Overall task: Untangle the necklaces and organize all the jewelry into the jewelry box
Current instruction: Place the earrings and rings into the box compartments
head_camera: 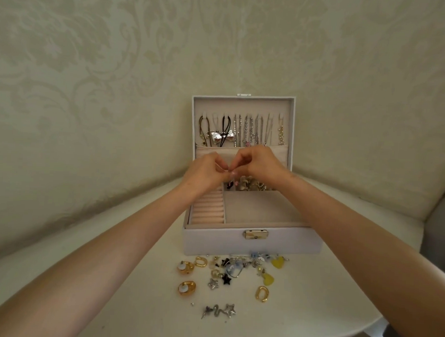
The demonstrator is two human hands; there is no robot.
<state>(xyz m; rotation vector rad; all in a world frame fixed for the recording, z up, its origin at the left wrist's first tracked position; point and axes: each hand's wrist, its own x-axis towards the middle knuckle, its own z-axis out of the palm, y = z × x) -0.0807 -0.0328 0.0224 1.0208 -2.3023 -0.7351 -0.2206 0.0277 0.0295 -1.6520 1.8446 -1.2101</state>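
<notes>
Pinching a small piece hidden between curled fingertips, left hand and right hand meet at frame centre, above the rear compartment of the box; loose earrings lie lower centre.

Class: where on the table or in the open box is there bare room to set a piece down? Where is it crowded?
Free: grey compartment right of the ring rolls; table either side of the earrings. Crowded: that earring strip before the latch; heap in the back compartment.
</notes>
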